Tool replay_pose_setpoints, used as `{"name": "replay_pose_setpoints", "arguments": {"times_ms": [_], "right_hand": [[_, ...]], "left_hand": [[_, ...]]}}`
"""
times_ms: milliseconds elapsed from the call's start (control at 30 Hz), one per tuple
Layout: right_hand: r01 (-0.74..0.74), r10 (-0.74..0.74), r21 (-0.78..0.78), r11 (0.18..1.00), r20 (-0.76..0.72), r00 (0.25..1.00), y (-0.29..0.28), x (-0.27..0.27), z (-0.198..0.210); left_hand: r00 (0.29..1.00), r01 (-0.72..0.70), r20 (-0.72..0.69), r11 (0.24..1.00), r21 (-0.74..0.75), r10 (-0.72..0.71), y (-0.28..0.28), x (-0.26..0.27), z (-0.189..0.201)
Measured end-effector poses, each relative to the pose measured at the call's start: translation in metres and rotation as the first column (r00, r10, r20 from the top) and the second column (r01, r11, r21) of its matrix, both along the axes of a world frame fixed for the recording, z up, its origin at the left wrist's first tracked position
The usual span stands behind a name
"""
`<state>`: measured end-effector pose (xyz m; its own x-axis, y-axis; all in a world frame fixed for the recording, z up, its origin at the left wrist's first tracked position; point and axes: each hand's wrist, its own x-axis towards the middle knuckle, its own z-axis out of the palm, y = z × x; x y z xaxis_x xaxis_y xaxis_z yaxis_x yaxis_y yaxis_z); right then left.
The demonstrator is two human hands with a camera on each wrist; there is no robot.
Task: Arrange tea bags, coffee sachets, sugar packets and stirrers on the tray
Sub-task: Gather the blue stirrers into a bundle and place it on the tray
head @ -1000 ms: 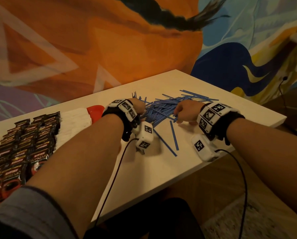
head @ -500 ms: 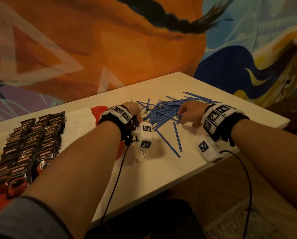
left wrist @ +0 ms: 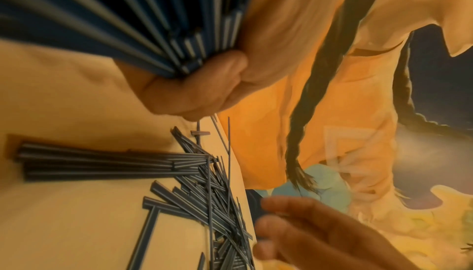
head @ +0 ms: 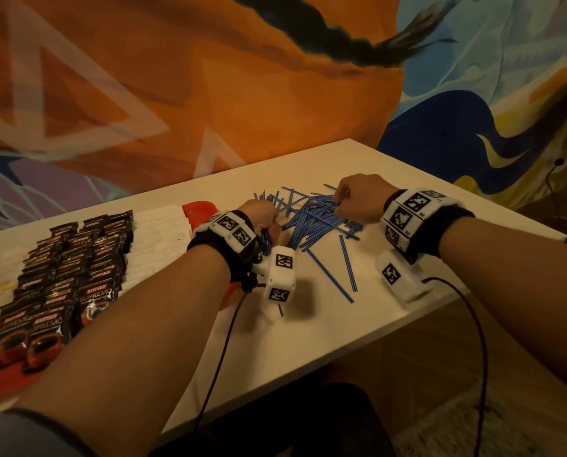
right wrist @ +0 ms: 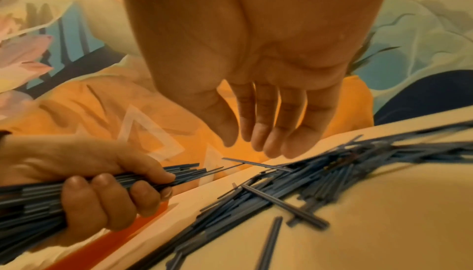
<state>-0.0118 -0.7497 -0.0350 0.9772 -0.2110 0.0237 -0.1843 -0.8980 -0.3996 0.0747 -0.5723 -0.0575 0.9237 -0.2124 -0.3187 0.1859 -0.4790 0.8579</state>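
— Painted orange wall [head: 143,77] stood behind the surface [head: 308,341]. Which grip held stirrers?
— Left hand [right wrist: 84,189] clenched a stirrer bundle [right wrist: 28,203]; right hand [right wrist: 256,92], fingers spread, hovered over the loose stirrers [head: 315,219].

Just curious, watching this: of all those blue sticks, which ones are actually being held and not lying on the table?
The bundle of blue stirrers gripped in the left hand, by the red tray. The rest lie in a loose pile under the open right hand.
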Motion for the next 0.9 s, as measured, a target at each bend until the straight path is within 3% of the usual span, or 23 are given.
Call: {"name": "replay_pose_setpoints", "arguments": {"times_ms": [100, 267, 533, 633, 700, 800, 833, 900], "right_hand": [[-0.085, 0.087, -0.053, 0.995, 0.037, 0.996, 0.008, 0.018, 0.009], [-0.219, 0.222, -0.177, 0.96, -0.003, 0.975, 0.032, 0.048, 0.02], [-0.155, 0.174, -0.166, 0.974, 0.106, 0.979, 0.051, 0.076, 0.014], [-0.133, 0.137, -0.031, 0.991, 0.183, 0.974, 0.055, 0.079, 0.016], [-0.069, 0.026, 0.173, 0.982, 0.241, 0.97, 0.058, 0.084, 0.018], [0.0, -0.097, 0.584, 0.812, 0.135, 0.986, 0.064, 0.089, 0.024], [-0.003, -0.079, 0.632, 0.775, 0.102, 0.992, 0.066, 0.09, 0.025], [-0.041, -0.028, 0.596, 0.802, 0.107, 0.994, 0.068, 0.093, 0.029]], "left_hand": [[0.993, -0.022, -0.117, 0.991, -0.13, 0.006, 0.005, -0.01, 0.009], [0.982, -0.062, -0.189, 0.956, -0.288, 0.006, 0.017, -0.016, 0.013], [0.959, -0.042, -0.274, 0.928, -0.371, -0.066, 0.031, -0.014, 0.013], [0.962, -0.021, -0.257, 0.913, -0.407, -0.092, 0.03, -0.015, 0.012], [0.971, -0.002, -0.216, 0.907, -0.422, -0.098, 0.031, -0.017, 0.013], [0.981, 0.072, -0.134, 0.906, -0.417, -0.139, 0.032, -0.021, 0.015], [0.981, 0.11, -0.104, 0.906, -0.408, -0.166, 0.032, -0.023, 0.015], [0.973, 0.184, -0.057, 0.9, -0.396, -0.224, 0.033, -0.025, 0.016]]}}
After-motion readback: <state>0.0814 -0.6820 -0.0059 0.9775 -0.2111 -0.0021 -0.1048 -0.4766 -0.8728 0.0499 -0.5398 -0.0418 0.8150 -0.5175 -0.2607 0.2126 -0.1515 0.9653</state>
